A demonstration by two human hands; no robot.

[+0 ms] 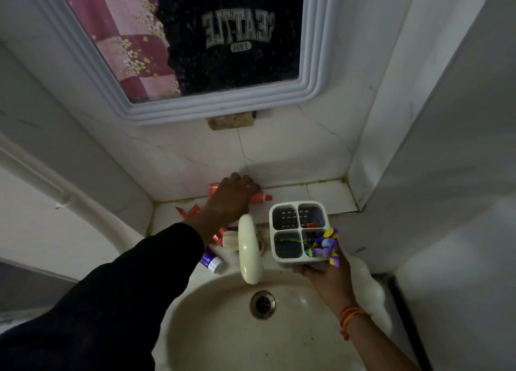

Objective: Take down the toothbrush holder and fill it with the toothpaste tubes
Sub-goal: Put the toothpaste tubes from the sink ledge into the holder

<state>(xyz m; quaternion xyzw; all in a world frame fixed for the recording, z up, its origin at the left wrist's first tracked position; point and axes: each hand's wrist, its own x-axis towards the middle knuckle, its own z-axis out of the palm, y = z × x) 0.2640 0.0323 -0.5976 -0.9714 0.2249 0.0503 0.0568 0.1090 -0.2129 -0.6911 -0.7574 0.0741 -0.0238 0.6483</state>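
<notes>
Toothbrush holder (298, 231): four-compartment white plastic, held over the sink (223, 328) rim by right hand (325, 273), fingers cupped beneath. Looks light and rigid; base grip suits.
Left hand (233, 200) on ledge, fingers curled over red toothpaste tube (262, 197). Tube probably soft, slick; grip mid-body.

Holder (297, 232): you grip matt white plastic.
Tap (249, 249): glossy cream plastic.
Sink (223, 328): smooth glazed ceramic.
Drain (262, 304): dull metal.
Wall tiles (279, 153): glossy, marbled.
</notes>
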